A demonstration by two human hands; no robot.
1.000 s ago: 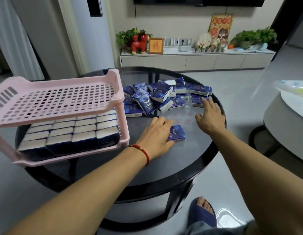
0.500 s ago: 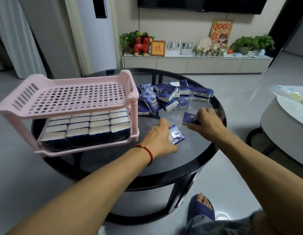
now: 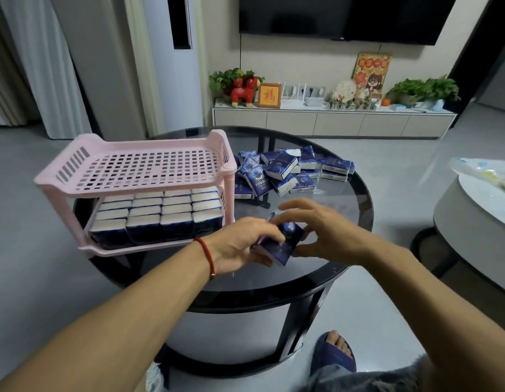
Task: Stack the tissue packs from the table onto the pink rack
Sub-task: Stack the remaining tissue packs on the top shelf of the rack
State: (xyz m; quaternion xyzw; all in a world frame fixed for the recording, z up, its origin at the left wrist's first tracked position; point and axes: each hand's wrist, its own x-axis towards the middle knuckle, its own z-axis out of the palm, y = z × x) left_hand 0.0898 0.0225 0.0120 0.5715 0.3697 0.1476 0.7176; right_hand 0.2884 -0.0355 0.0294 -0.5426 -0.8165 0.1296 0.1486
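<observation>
The pink rack (image 3: 149, 147) stands on the left of the round black glass table (image 3: 356, 219). Its top shelf holds nothing, and the lower shelf (image 3: 138, 248) is filled with rows of blue tissue packs (image 3: 158, 216). A loose pile of blue tissue packs (image 3: 282, 174) lies at the table's far side. My two hands meet above the table's near middle. My left hand (image 3: 240, 244) grips a blue tissue pack (image 3: 276, 251). My right hand (image 3: 327, 230) holds a second pack (image 3: 291, 231) pressed against the first; my fingers partly hide both.
A grey round table with a white plate (image 3: 488, 193) stands close on the right. A low white cabinet (image 3: 330, 123) with plants and ornaments lines the far wall. My foot in a blue slipper (image 3: 334, 355) is under the table's near edge.
My right hand took a pack from the pile's edge and brought it left. My left hand lifted its pack off the table. Both hands now meet with the packs together.
</observation>
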